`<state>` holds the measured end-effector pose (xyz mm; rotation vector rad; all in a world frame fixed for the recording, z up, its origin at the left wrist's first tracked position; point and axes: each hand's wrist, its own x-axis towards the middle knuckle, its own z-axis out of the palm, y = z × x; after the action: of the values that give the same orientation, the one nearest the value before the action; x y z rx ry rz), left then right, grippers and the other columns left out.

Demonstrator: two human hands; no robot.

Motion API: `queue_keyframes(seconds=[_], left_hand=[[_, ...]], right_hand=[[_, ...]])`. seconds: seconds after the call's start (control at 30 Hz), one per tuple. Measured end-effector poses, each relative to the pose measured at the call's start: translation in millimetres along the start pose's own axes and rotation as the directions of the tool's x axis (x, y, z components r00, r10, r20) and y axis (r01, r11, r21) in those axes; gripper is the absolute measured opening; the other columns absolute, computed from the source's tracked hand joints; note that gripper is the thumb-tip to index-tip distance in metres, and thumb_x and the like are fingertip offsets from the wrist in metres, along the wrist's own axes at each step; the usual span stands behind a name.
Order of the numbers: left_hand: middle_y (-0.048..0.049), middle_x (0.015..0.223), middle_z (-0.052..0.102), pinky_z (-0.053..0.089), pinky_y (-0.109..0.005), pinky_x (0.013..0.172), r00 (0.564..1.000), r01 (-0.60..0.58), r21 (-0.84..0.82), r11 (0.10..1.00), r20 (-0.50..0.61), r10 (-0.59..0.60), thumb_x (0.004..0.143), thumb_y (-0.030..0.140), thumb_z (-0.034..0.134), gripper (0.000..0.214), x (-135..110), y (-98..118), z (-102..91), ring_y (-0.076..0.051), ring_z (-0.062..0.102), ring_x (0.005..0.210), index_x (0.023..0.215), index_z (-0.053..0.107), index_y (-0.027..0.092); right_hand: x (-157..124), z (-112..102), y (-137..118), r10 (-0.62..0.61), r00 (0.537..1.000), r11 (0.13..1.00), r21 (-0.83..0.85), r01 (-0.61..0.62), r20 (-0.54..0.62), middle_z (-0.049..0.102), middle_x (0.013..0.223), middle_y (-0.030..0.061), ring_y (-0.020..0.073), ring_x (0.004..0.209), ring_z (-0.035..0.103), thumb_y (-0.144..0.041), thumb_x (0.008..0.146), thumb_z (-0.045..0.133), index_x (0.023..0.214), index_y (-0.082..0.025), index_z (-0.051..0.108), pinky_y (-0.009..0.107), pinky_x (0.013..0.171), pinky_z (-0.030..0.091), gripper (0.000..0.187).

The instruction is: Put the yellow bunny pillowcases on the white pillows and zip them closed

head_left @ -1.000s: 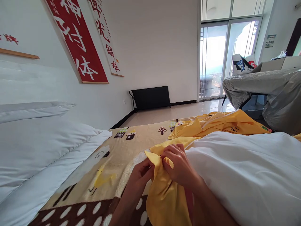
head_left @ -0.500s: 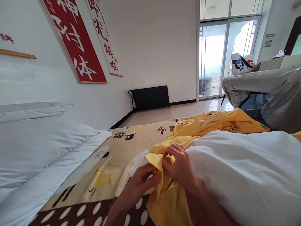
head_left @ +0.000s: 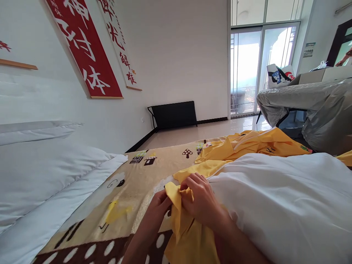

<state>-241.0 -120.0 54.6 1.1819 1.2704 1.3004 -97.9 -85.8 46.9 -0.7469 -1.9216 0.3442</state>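
Observation:
My left hand (head_left: pixel 158 208) and my right hand (head_left: pixel 200 200) both pinch a corner of a yellow cloth cover (head_left: pixel 187 231) low in the middle of the view. Their fingers are closed on the bunched fabric. More of the yellow cover (head_left: pixel 255 145) lies crumpled farther off. A thick white duvet (head_left: pixel 288 198) lies right beside my right hand, partly over the yellow cloth. All of it rests on a beige patterned blanket (head_left: pixel 132 183) with cartoon sheep and houses.
White pillows (head_left: pixel 41 165) lie at the left against a wall with red banners (head_left: pixel 82 47). A black folded rack (head_left: pixel 173 114) leans on the far wall. Furniture under a grey cover (head_left: pixel 308 102) stands at the right by glass doors (head_left: pixel 247 69).
Both hands shifted slightly left and toward me, gathering the yellow corner tighter. The view has turned a little.

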Motion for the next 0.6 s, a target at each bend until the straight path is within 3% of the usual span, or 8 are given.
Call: queue_keyframes(seconds=[0.13, 0.3, 0.37, 0.5, 0.6], left_hand=[[0.0050, 0.056, 0.037, 0.025, -0.020, 0.050, 1.000, -0.005, 0.154, 0.988, 0.027, 0.000, 0.059, 0.033, 0.067, 0.026, 0, 7, -8.8, -0.009, 0.028, 0.055, 0.057, 0.049, 0.015], [0.0070, 0.051, 0.030, 0.022, -0.020, 0.047, 0.999, 0.014, 0.287, 0.958, 0.032, -0.024, 0.058, 0.032, 0.062, 0.028, 1, 7, -17.0, -0.008, 0.025, 0.051, 0.052, 0.039, 0.018], [0.0069, 0.049, 0.033, 0.024, -0.021, 0.046, 0.999, 0.034, 0.270, 0.962, 0.031, -0.044, 0.060, 0.033, 0.059, 0.025, 1, 3, -20.4, -0.008, 0.028, 0.049, 0.051, 0.040, 0.018], [0.0054, 0.051, 0.044, 0.031, -0.022, 0.048, 0.992, 0.067, 0.118, 0.991, -0.112, -0.054, 0.059, 0.030, 0.058, 0.017, 2, -5, -25.5, -0.010, 0.039, 0.050, 0.056, 0.047, 0.018], [0.0057, 0.049, 0.044, 0.029, -0.021, 0.046, 0.995, 0.042, 0.028, 0.999, -0.089, -0.039, 0.060, 0.026, 0.061, 0.016, 4, -6, -25.4, -0.009, 0.039, 0.047, 0.055, 0.049, 0.016]], right_hand=[[-3, 6, 0, -0.043, 0.999, 0.992, -0.122, 0.042, -0.008, 0.059, 0.081, -0.0001, 0.0147, 0.081, 0.049, -0.015, 0.078, 0.057, 0.072, -0.020, 0.054, 0.029, 0.075, 0.034, 0.008], [-6, 9, -6, -0.072, 0.996, 0.972, -0.221, 0.080, 0.043, 0.058, 0.077, -0.0002, 0.0126, 0.075, 0.048, -0.018, 0.084, 0.052, 0.068, -0.018, 0.054, 0.028, 0.073, 0.033, 0.016], [-7, 7, -10, -0.043, 0.997, 0.974, -0.220, 0.056, 0.061, 0.059, 0.078, -0.0006, 0.0120, 0.075, 0.049, -0.018, 0.084, 0.052, 0.068, -0.018, 0.053, 0.027, 0.074, 0.033, 0.016], [-9, 3, -19, 0.040, 0.992, 0.976, -0.217, -0.013, 0.121, 0.060, 0.080, -0.0007, 0.0131, 0.075, 0.050, -0.023, 0.082, 0.055, 0.073, -0.019, 0.053, 0.027, 0.071, 0.033, 0.010], [-9, 1, -26, 0.089, 0.971, 0.975, -0.217, -0.040, 0.223, 0.061, 0.079, -0.0002, 0.0134, 0.073, 0.051, -0.021, 0.081, 0.055, 0.075, -0.019, 0.052, 0.026, 0.069, 0.033, 0.007]])
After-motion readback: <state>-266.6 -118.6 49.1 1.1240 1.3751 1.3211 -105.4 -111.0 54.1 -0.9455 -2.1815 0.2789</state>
